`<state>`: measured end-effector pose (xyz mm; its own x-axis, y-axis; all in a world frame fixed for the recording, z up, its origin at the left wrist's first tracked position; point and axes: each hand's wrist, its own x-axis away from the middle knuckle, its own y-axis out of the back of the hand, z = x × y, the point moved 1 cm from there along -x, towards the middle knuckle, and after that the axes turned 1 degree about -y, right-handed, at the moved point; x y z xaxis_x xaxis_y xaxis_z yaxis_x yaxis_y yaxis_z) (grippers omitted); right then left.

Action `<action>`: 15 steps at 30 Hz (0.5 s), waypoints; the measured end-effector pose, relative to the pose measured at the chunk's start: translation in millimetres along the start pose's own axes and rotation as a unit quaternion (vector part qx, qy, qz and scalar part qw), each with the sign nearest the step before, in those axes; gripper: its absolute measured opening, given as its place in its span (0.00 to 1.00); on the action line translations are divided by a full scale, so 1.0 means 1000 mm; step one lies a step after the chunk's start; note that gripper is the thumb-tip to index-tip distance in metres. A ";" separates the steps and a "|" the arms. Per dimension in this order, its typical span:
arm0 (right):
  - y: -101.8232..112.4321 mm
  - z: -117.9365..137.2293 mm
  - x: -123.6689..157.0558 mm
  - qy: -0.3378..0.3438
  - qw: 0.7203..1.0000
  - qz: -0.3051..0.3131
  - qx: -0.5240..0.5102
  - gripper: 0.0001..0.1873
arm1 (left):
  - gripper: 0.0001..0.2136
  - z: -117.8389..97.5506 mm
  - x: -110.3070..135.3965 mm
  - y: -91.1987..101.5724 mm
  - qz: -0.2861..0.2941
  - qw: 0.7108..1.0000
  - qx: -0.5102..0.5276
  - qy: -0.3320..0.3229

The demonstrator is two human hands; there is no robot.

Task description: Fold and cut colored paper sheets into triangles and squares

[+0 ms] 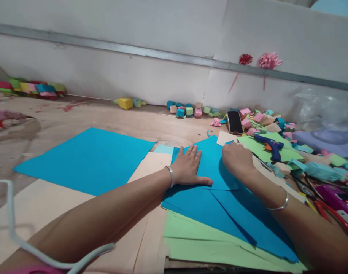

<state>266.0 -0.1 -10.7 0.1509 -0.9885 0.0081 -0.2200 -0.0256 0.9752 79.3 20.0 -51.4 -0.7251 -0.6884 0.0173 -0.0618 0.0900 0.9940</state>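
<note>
My left hand (188, 167) lies flat, fingers spread, pressing on a folded blue paper sheet (219, 198) in front of me. My right hand (237, 158) is closed with curled fingers at the sheet's upper right edge, pinching or pressing the fold; what sits under the fingers is hidden. Both wrists wear a silver bangle. The blue sheet rests on green paper sheets (196, 238), which lie over beige paper (48, 205).
A second large blue sheet (85, 160) lies to the left. On the right are a blue glue gun (270, 146) on green paper, a phone (234, 121), red-handled scissors (330, 213), scattered coloured paper pieces and small folded boxes (188, 110) by the wall. A white cable (11, 224) crosses the near left.
</note>
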 end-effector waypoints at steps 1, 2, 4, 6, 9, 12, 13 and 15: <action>-0.001 0.005 -0.001 -0.002 1.000 -0.023 -0.007 0.25 | 0.57 0.000 0.000 0.000 -0.002 1.000 -0.001 0.001; -0.003 0.011 -0.002 0.007 0.998 -0.047 -0.033 0.26 | 0.57 0.000 0.000 -0.001 -0.006 1.000 0.000 0.001; -0.014 0.024 -0.006 0.055 0.988 -0.084 -0.118 0.27 | 0.56 -0.001 0.000 -0.002 -0.017 1.000 0.005 -0.007; -0.029 0.034 -0.010 0.093 0.972 -0.081 -0.198 0.30 | 0.53 -0.001 0.000 -0.002 -0.030 0.999 0.013 -0.020; -0.048 0.039 -0.014 0.107 0.967 -0.067 -0.222 0.34 | 0.49 0.000 0.002 0.000 -0.028 0.999 0.024 -0.034; -0.058 0.037 -0.014 0.106 0.968 -0.068 -0.216 0.37 | 0.49 0.002 0.003 0.002 0.002 0.999 0.030 -0.022; -0.060 0.036 -0.014 0.105 0.970 -0.067 -0.208 0.38 | 0.49 0.003 0.004 0.003 0.010 0.999 0.032 -0.014; -0.063 0.035 -0.015 0.107 0.974 -0.066 -0.187 0.39 | 0.50 0.003 0.004 0.003 0.015 0.999 0.032 0.002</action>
<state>243.8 10.6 -79.6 0.3599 -0.9258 -0.1157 0.1759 -0.0544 0.9829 73.7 19.4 -48.2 -0.7251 -0.6869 0.0482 -0.0832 0.1569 0.9841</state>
